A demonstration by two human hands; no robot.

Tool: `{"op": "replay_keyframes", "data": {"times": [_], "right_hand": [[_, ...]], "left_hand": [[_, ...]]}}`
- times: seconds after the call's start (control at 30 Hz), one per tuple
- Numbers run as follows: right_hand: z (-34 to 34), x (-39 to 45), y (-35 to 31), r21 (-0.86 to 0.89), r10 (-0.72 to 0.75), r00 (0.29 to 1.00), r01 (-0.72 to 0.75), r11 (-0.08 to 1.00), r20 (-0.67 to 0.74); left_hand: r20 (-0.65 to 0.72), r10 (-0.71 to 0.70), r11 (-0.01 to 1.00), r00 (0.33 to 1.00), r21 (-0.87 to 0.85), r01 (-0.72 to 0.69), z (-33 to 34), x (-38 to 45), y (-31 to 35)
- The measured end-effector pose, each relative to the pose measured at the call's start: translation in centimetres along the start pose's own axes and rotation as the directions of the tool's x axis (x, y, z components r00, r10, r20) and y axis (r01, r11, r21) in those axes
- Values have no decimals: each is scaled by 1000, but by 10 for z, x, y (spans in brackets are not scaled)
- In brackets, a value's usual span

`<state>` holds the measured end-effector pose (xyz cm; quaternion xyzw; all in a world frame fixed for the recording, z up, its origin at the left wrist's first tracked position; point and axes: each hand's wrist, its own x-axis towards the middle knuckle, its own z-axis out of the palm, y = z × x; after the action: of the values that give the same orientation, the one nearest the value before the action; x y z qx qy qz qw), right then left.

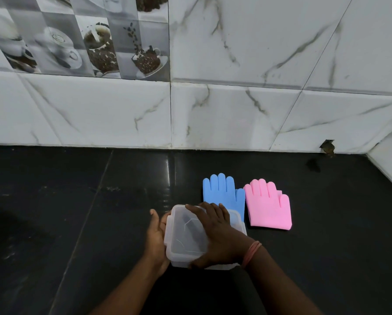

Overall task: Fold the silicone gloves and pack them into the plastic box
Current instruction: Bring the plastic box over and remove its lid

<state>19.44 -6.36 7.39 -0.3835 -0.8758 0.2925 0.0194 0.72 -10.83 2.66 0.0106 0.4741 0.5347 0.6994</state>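
Left hand: grips plastic box side.
Right hand: grasps lid.
Blue glove, pink glove: at 1 o'clock.

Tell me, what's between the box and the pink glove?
Head view: the blue glove lies between the plastic box and the pink glove.

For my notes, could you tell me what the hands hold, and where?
Both hold the plastic box: left hand grips its left side, right hand its lid.
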Motion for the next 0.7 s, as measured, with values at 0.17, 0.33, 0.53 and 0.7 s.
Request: {"op": "replay_keyframes", "data": {"times": [0.17,0.33,0.53,0.7], "right_hand": [[-19,3,2,107,-8,999,3,994,45],[-26,3,1,125,-2,998,-5,992,57],[-30,0,1,196,0,1000,0,981,1],[-61,-4,9,438,102,983,-25,898,-152]], "left_hand": [[8,36,995,999,-93,-35,7,12,-4],[40,75,989,996,-134,-69,9,16,-8],[90,112,991,990,-83,-105,13,5,-6],[32,358,902,933,246,-354,5,6,-9]]}}
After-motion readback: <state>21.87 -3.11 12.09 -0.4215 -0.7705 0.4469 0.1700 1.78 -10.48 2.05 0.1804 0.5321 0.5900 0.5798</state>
